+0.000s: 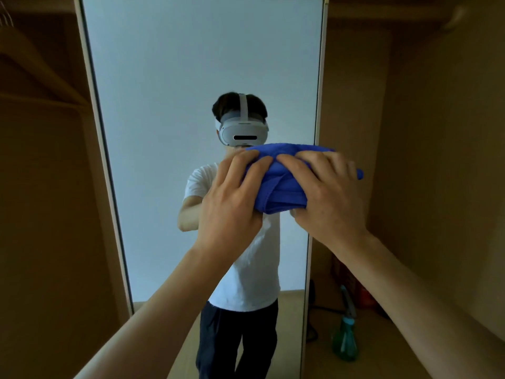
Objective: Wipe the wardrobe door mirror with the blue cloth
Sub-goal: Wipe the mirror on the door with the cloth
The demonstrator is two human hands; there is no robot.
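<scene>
Both hands grip the bunched blue terry cloth (276, 184) in front of the tall white-framed wardrobe door mirror (169, 77): left hand (232, 198) and right hand (328, 195) each curl fingers round it. Whether cloth touches glass is unclear; wiping seems barely begun, with most glass left. A green spray bottle (345, 337) stands on the floor.

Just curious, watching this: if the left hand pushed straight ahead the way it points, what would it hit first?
Probably the mirror, with the blue cloth it grips pressed between. The left hand points toward it, though the gap is unclear.
</scene>
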